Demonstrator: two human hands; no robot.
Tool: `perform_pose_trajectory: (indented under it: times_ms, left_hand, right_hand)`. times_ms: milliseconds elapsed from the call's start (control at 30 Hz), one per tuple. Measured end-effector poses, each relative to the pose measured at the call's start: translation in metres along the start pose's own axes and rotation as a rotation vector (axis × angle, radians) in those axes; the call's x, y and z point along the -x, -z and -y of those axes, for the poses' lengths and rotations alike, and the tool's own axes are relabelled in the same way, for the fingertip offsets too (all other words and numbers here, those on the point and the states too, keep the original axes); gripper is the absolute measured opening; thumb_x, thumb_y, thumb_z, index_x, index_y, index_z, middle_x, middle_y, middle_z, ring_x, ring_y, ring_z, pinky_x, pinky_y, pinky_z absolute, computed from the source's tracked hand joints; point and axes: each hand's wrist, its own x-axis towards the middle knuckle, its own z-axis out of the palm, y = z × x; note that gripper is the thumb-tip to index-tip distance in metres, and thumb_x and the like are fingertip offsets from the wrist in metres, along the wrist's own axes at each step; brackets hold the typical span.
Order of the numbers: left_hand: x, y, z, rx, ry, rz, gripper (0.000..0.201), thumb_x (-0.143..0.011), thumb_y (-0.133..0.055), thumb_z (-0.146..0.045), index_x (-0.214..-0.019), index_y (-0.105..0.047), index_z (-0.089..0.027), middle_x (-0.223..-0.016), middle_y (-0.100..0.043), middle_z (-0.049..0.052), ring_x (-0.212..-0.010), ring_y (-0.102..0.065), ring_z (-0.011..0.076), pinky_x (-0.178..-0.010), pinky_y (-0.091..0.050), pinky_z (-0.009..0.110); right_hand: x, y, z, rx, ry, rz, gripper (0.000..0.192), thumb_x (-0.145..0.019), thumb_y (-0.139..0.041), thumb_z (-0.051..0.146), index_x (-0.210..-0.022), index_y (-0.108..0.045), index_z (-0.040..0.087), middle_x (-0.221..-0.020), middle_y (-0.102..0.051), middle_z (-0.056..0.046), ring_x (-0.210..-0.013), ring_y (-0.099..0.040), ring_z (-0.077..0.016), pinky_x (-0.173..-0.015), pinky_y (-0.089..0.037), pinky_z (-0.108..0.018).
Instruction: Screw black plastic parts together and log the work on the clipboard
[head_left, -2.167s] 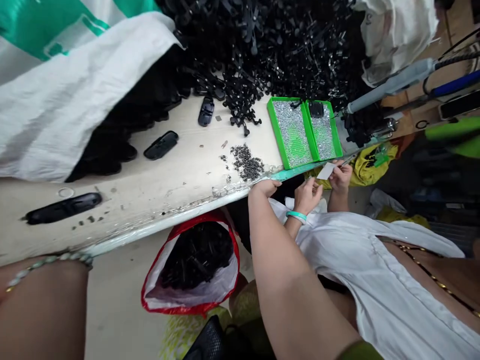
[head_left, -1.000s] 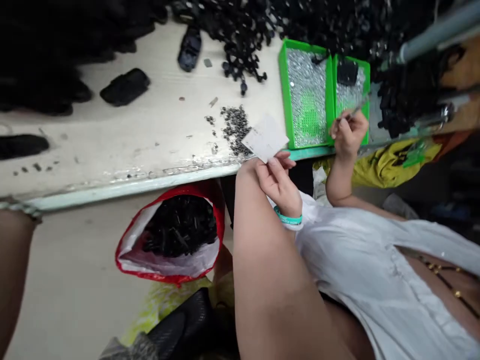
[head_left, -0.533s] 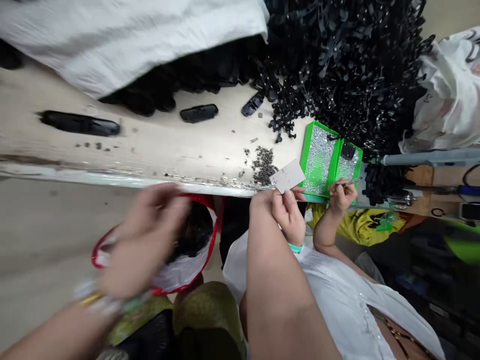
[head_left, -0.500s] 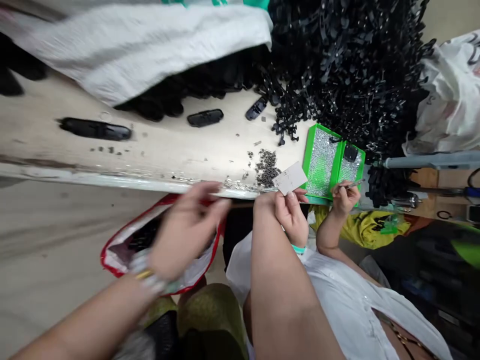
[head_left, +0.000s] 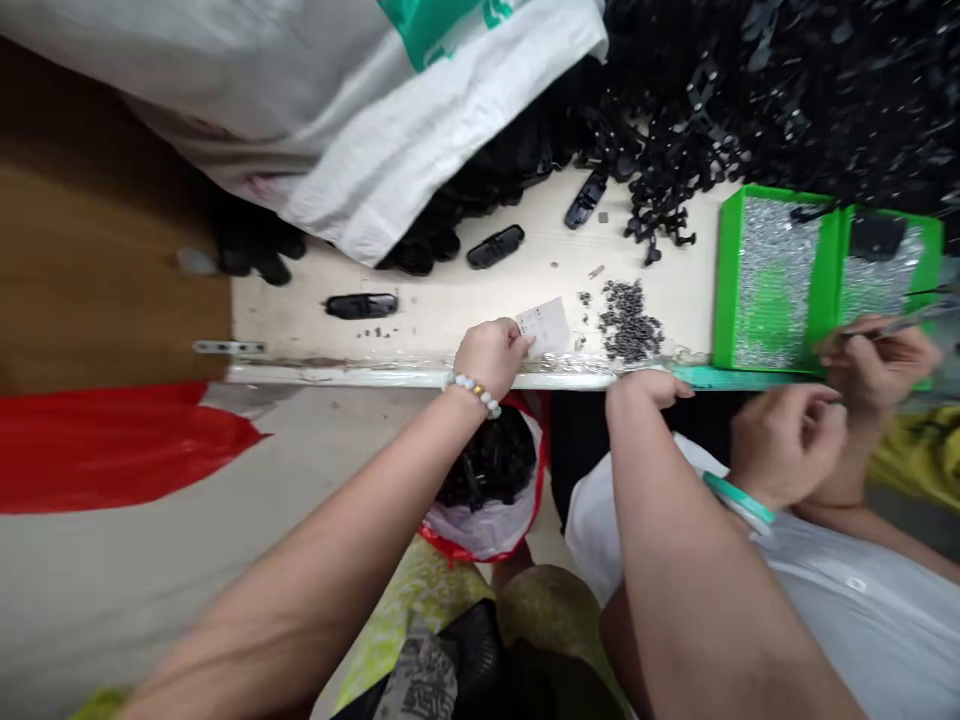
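My left hand [head_left: 489,355], with a beaded bracelet on its wrist, pinches a small white card [head_left: 546,328] with handwriting at the table edge. The card lies over the pale tabletop, left of a pile of tiny dark metal pieces [head_left: 628,322]. My right hand [head_left: 651,388] rests at the edge below that pile. Its fingers point right, partly hidden, and hold nothing that I can see. Left of the card are a black oblong plastic part [head_left: 361,306] and a similar black part [head_left: 496,246] further back.
A co-worker's hands [head_left: 787,440] are at the right, beside a green tray [head_left: 726,290] of small silvery pieces. Black plastic parts [head_left: 750,90] heap up behind it. A white sack [head_left: 450,130] lies at the back. Below the edge hangs a red-rimmed bag [head_left: 487,530] of black parts.
The white card, held before in the co-worker's hand with the turquoise band, is now in my left hand. My left hand has moved up to the table edge. The view has shifted left.
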Motion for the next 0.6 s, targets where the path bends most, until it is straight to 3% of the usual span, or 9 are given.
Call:
perform_pose_trajectory:
  times_ms: [100,200,300,400,533,600]
  left_hand:
    - [-0.019,0.018,0.020,-0.183,0.031,0.011,0.023,-0.076,-0.062,-0.032,-0.057,-0.056,-0.019,-0.062,-0.062,0.005,-0.068,-0.059,0.0212,-0.064,-0.044,0.033]
    - [-0.020,0.019,0.029,-0.286,0.044,-0.004,0.026,-0.077,-0.060,-0.044,-0.071,-0.063,-0.019,-0.070,-0.064,0.006,-0.071,-0.059,0.0220,-0.065,-0.045,0.033]
    - [-0.004,0.013,0.042,-0.403,-0.139,-0.136,0.034,-0.088,-0.044,-0.041,-0.102,-0.060,-0.015,-0.095,-0.064,0.010,-0.082,-0.058,0.0216,-0.069,-0.046,0.032]
    - [0.015,0.008,0.062,-0.514,-0.413,-0.180,0.044,-0.088,-0.044,-0.033,-0.125,-0.048,-0.010,-0.119,-0.055,0.014,-0.101,-0.051,0.0240,-0.081,-0.045,0.034]
    - [0.023,0.000,0.081,-0.587,-0.536,-0.142,0.049,-0.085,-0.047,-0.035,-0.132,-0.046,-0.017,-0.129,-0.049,0.013,-0.113,-0.042,0.0302,-0.091,-0.038,0.042]
    - [0.023,-0.004,0.083,-0.619,-0.555,-0.154,0.047,-0.087,-0.044,-0.033,-0.132,-0.047,-0.020,-0.132,-0.048,0.013,-0.114,-0.041,0.0317,-0.090,-0.037,0.044]
  right_hand:
    - [0.012,-0.017,0.017,0.004,-0.637,0.048,0.060,-0.096,-0.017,0.041,-0.093,-0.065,0.005,-0.081,-0.067,-0.018,-0.083,-0.066,-0.0305,-0.078,-0.047,-0.057]
    - [0.009,-0.013,0.019,0.052,-0.958,0.094,0.066,-0.094,-0.009,0.039,-0.105,-0.065,0.006,-0.100,-0.064,-0.024,-0.102,-0.060,-0.0395,-0.085,-0.042,-0.060]
    - [0.005,-0.007,0.017,0.100,-1.031,0.128,0.059,-0.093,-0.014,0.037,-0.119,-0.059,0.009,-0.118,-0.059,-0.021,-0.116,-0.051,-0.0371,-0.091,-0.040,-0.057]
    - [0.005,-0.006,0.018,0.163,-1.053,0.173,0.062,-0.092,-0.012,0.040,-0.126,-0.053,0.008,-0.130,-0.050,-0.021,-0.127,-0.038,-0.0413,-0.090,-0.035,-0.063]
    - [0.005,-0.008,0.018,0.186,-1.010,0.283,0.067,-0.090,0.000,0.036,-0.132,-0.047,0.012,-0.131,-0.048,-0.022,-0.126,-0.037,-0.0448,-0.089,-0.028,-0.069]
    - [0.005,-0.007,0.017,0.159,-0.894,0.365,0.073,-0.088,0.008,0.030,-0.134,-0.043,0.008,-0.129,-0.048,-0.026,-0.124,-0.037,-0.0482,-0.087,-0.024,-0.074]
